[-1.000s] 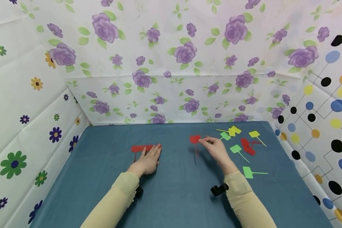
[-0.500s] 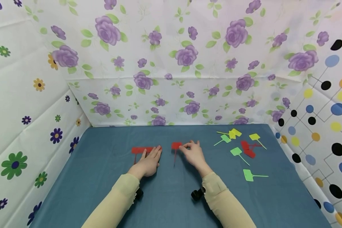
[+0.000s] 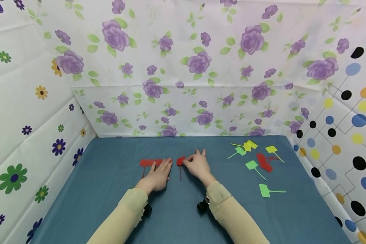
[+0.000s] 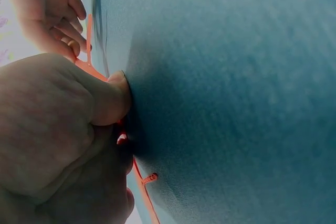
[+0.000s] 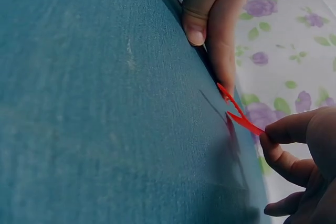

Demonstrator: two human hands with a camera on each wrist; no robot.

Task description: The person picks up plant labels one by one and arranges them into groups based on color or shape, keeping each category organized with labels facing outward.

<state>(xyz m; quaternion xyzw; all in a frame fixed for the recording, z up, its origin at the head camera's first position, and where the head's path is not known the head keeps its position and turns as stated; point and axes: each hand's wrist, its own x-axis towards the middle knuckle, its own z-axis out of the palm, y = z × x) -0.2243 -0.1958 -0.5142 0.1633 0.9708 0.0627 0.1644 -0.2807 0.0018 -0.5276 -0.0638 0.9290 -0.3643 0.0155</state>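
On the blue cloth, two or more flat red cable-tie tags form a strip [image 3: 148, 162] with a thin tail pointing toward me. My left hand [image 3: 156, 177] rests on the strip's right part with fairly straight fingers, hiding some of it. Just to the right, my right hand [image 3: 198, 166] pinches another red cable-tie tag [image 3: 180, 161] by its right edge between thumb and index finger. Its tail hangs toward me. In the right wrist view this pinched tag [image 5: 247, 124] is tilted above the cloth, close to the left fingertips.
At the right lie red tags [image 3: 264, 162], yellow tags [image 3: 250, 145] overlapping one another, a lone yellow tag [image 3: 271, 149], and green tags [image 3: 265, 190] spread apart. Patterned sheets [image 3: 183, 84] stand behind the blue cloth [image 3: 109, 189] and along both sides.
My right hand has carried the pinched red tag leftward across the cloth, to just beside the left fingertips. The left hand has stayed on the red strip.
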